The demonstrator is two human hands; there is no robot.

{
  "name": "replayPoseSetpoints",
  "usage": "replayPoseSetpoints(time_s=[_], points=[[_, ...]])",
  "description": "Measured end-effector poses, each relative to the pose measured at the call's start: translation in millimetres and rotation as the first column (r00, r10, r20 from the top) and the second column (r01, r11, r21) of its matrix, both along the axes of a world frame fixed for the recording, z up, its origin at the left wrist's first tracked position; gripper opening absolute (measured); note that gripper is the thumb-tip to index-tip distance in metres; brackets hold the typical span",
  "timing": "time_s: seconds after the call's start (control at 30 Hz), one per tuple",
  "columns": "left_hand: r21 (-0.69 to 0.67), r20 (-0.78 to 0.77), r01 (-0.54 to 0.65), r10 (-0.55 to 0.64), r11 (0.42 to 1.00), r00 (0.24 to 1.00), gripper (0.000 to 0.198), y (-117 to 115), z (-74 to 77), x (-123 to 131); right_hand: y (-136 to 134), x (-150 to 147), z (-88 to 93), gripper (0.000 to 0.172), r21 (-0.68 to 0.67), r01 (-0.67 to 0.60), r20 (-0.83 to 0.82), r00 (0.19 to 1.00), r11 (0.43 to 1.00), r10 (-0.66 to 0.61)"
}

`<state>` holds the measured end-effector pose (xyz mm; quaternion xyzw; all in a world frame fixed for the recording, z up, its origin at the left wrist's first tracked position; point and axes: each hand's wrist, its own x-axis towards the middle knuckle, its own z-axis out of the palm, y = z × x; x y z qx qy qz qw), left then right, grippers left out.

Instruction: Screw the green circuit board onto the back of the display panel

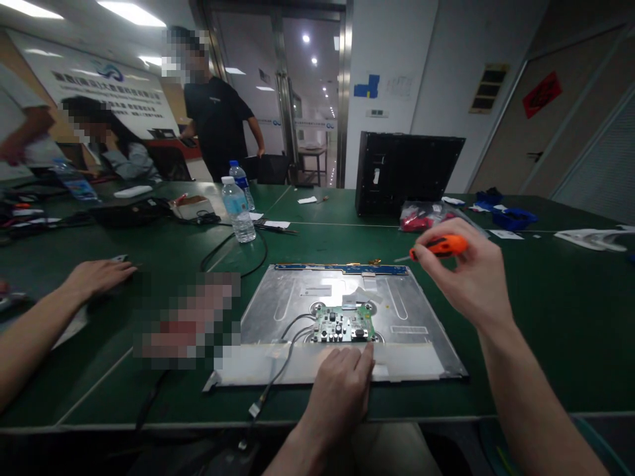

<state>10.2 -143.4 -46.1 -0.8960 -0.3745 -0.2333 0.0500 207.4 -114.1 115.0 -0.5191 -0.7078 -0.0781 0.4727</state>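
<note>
Gripping orange screwdriver (449,245): right hand (473,281). Left hand (342,382), closure unclear, beside green circuit board (343,322).

Wall sign (106,99): left of the glass door (317,86), you can pick out "大数据" below a blue swirl logo (108,71).
Red paper (542,94): right of the glass door, one dark character, too blurred for you.
Panel sticker (317,291): before the glass door, print too small for you to read.
</note>
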Motion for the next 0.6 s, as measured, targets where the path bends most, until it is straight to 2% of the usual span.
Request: replayPoseSetpoints(time_s=[0.07, 0.1, 0.17, 0.2, 0.23, 0.3, 0.37, 0.43, 0.5, 0.6], points=[[0.057, 0.097, 0.012, -0.017, 0.998, 0.995, 0.033, -3, 5.2, -6, -10, 0, -22.1, 0.011, 0.047, 0.125, -0.042, 0.992, 0.991, -0.123], [0.077, 0.131, 0.02, -0.03, 0.997, 0.991, 0.033, -4, 9.1, -11, -14, -1, -34.5, 0.012, 0.009, 0.157, 0.005, 0.988, 0.988, -0.157], [0.129, 0.236, -0.014, -0.017, 0.992, 0.972, 0.033, -5, 18.6, -26, -21, -2, -59.3, 0.015, -0.128, 0.135, 0.134, 0.984, 0.982, -0.118], [0.112, 0.263, -0.07, 0.039, 0.991, 0.964, 0.032, -3, 23.6, -35, -23, -3, -70.7, 0.018, -0.203, 0.146, 0.194, 0.975, 0.968, -0.107], [0.081, 0.263, -0.15, 0.124, 0.985, 0.957, 0.032, -1, 28.5, -45, -25, -4, -80.8, 0.02, -0.294, 0.211, 0.264, 0.955, 0.932, -0.133], [0.006, 0.21, -0.307, 0.299, 0.952, 0.931, 0.034, 7, 36.6, -65, -29, -7, -95.9, 0.02, -0.5, 0.304, 0.393, 0.914, 0.811, -0.1], [-0.108, 0.094, -0.453, 0.463, 0.885, 0.881, 0.037, 15, 41.5, -84, -32, -9, -104.6, 0.023, -0.613, 0.34, 0.428, 0.902, 0.713, -0.061], [-0.203, -0.016, -0.556, 0.565, 0.806, 0.825, 0.039, 21, 43.3, -97, -35, -10, -109.3, 0.029, -0.657, 0.361, 0.429, 0.901, 0.662, -0.066], [-0.236, -0.085, -0.621, 0.62, 0.748, 0.78, 0.041, 24, 43.6, -105, -38, -9, -112.6, 0.032, -0.675, 0.388, 0.436, 0.896, 0.627, -0.085], [-0.238, -0.156, -0.674, 0.658, 0.699, 0.737, 0.044, 24, 44.3, -110, -42, -6, -117.2, 0.031, -0.688, 0.416, 0.448, 0.888, 0.595, -0.103]])
